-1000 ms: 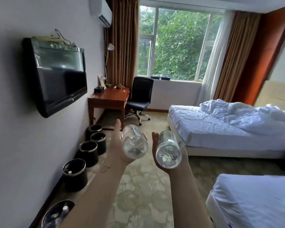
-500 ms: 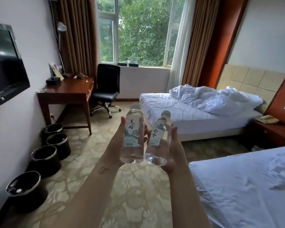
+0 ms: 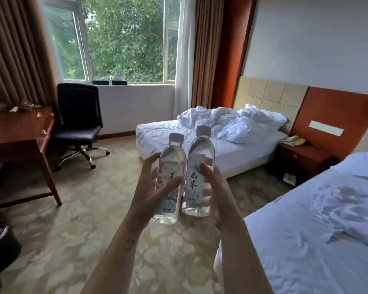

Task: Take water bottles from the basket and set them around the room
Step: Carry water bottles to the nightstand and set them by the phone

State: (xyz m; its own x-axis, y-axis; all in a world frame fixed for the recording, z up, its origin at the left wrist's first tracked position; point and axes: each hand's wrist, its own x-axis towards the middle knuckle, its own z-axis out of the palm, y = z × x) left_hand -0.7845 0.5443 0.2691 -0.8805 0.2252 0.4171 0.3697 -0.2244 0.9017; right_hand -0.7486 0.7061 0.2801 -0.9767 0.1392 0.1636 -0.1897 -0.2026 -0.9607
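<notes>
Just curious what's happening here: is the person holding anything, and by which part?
Yes. The left hand grips the left water bottle around its labelled middle; the right hand grips the right water bottle the same way.

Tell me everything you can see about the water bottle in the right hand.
The bottle is clear plastic, full-looking, with a pale cap on and a white label bearing black characters and a blue wash. It is held nearly upright above the carpet; the right hand grips it, thumb across the label, close beside the other bottle.
</notes>
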